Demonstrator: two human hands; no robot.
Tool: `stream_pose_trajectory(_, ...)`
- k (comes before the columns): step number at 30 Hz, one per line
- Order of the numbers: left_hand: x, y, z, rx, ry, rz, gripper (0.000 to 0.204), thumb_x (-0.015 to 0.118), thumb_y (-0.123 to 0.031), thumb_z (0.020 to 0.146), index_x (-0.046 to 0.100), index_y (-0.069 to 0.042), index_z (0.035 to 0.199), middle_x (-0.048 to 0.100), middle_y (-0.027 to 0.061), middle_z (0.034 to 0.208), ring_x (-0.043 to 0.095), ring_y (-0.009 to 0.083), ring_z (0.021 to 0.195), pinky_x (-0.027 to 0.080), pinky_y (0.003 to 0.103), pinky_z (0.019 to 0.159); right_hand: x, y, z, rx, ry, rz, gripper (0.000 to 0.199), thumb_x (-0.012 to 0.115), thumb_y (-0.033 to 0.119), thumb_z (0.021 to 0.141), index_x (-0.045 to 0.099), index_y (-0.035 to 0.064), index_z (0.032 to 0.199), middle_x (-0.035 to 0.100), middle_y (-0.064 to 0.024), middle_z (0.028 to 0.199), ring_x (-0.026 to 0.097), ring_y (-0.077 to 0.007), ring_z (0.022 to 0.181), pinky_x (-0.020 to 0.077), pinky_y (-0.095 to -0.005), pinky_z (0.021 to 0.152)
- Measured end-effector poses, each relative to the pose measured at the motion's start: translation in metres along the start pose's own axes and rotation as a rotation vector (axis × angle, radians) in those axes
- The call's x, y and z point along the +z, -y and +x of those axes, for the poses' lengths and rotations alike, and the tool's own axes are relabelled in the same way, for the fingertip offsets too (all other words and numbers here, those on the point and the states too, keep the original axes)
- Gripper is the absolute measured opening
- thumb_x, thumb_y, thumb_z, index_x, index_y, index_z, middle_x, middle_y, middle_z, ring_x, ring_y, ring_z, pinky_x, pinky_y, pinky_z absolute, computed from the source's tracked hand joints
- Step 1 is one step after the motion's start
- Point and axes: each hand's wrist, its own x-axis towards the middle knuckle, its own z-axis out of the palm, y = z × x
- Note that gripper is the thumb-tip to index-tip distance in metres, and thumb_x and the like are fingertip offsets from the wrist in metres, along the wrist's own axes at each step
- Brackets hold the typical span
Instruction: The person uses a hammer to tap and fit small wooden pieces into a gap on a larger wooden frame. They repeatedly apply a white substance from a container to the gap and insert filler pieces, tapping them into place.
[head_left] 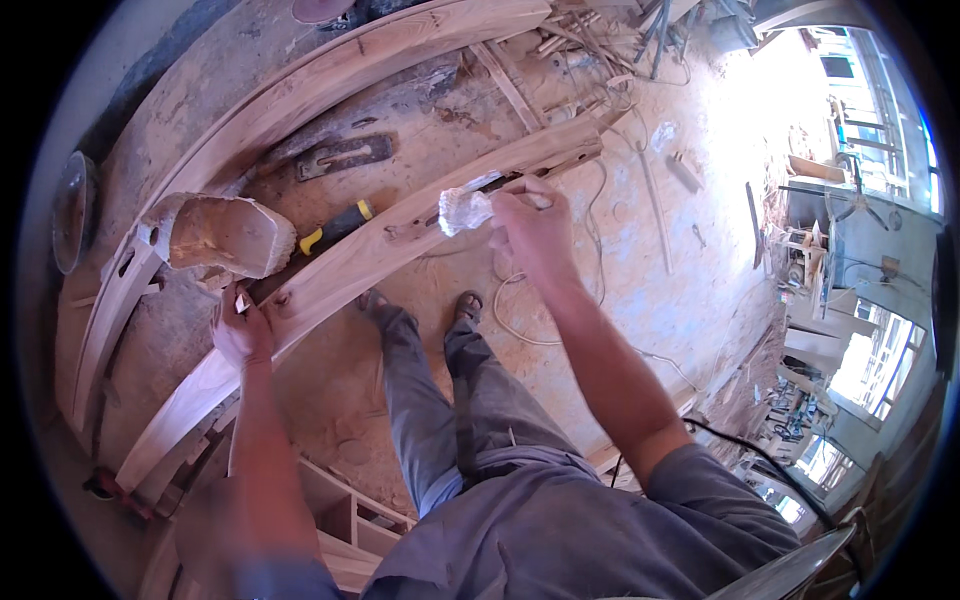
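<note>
Sawdust covers the workshop floor (pixel 640 290), which spreads pale and dusty to the right toward bright windows and cluttered benches. Across the middle runs a long curved wooden beam (pixel 330 275), its long axis rising from the near left to the far right, where its notched end points toward a heap of offcuts. A second, larger curved beam (pixel 300 95) arcs beyond it, roughly parallel, leaving a narrow strip of work surface between the two. In that strip lie a yellow-handled tool (pixel 335 228), just beside the nearer beam's far edge, and a dark flat tool (pixel 345 155) farther off.

The right hand (pixel 535 225) is closed around a small whitish, crumpled-looking object (pixel 465 210), held against the top of the nearer beam close to a mortise slot. The left hand (pixel 240 330) grips the same beam's near edge lower down, fingers curled over it, beside a chunky block of wood (pixel 225 235) that sits on the far side.

Open room lies mainly to the right of the beam, over the floor where a thin cord (pixel 520 325) loops near the person's sandalled feet. To the near left, wooden frames crowd close under the beam.
</note>
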Motion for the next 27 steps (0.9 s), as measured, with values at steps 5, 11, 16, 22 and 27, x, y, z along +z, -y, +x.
stream_pose_trajectory(5,0.003,0.004,-0.001,0.048,-0.05,-0.044,0.026,0.063,-0.031,0.1,0.077,-0.015,0.115,0.076,0.0149,0.104,0.071,0.038,0.092,0.055,0.047,0.082,-0.016,0.026,0.033,-0.278,0.034,-0.515,0.014,0.069,0.013,0.082,0.069,-0.0001,0.088,0.067,-0.0107,0.069,0.067,-0.0214,0.062,0.0517,-0.0362,0.057)
stream_pose_trajectory(11,0.005,0.004,-0.002,0.033,-0.06,-0.077,0.021,0.064,-0.026,0.099,0.077,-0.013,0.11,0.076,0.0136,0.099,0.07,0.0364,0.09,0.054,0.047,0.082,-0.021,0.056,0.05,-0.504,0.232,-1.145,0.013,0.064,0.01,0.078,0.069,0.0009,0.086,0.069,-0.0226,0.078,0.068,-0.0426,0.079,0.0549,-0.0496,0.073)
stream_pose_trajectory(16,0.004,0.002,-0.002,0.042,-0.048,-0.048,0.021,0.063,-0.024,0.099,0.076,-0.013,0.11,0.075,0.0121,0.095,0.069,0.0342,0.091,0.053,0.046,0.083,-0.033,0.068,0.04,-0.583,0.306,-1.335,0.02,0.062,0.003,0.081,0.071,0.0026,0.099,0.07,-0.023,0.097,0.068,-0.0451,0.092,0.0536,-0.0532,0.078)
stream_pose_trajectory(22,0.0,0.0,-0.003,0.041,-0.028,-0.07,0.021,0.063,-0.025,0.099,0.075,-0.014,0.111,0.076,0.0101,0.095,0.069,0.0337,0.092,0.052,0.046,0.085,-0.057,0.04,0.007,-0.718,0.199,-0.983,0.023,0.068,0.005,0.087,0.068,0.0058,0.11,0.064,-0.021,0.105,0.065,-0.0445,0.094,0.0526,-0.0515,0.077)
stream_pose_trajectory(27,0.005,0.005,-0.002,0.044,-0.046,-0.035,0.02,0.064,-0.024,0.098,0.075,-0.013,0.11,0.076,0.0108,0.095,0.069,0.0341,0.092,0.052,0.047,0.085,-0.053,0.004,-0.01,-0.709,0.236,-0.963,0.022,0.073,0.006,0.086,0.067,0.0075,0.107,0.061,-0.0174,0.095,0.065,-0.0419,0.087,0.0521,-0.048,0.071)
